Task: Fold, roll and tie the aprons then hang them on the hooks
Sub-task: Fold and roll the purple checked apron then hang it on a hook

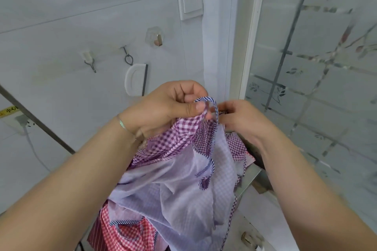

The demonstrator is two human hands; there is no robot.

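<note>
My left hand (pixel 169 106) pinches the purple checked apron (pixel 183 169) and its striped strap loop (pixel 212 108) between thumb and curled fingers, chest-high below the wall hooks (pixel 158 39). My right hand (pixel 238 120) grips the bunched cloth just beside it.

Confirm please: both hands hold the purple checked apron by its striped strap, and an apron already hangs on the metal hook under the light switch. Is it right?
Not quite. In the head view, the metal hook under the light switch is bare; no apron hangs there. The rest holds: left hand and right hand hold the purple checked apron by its striped strap.
</note>
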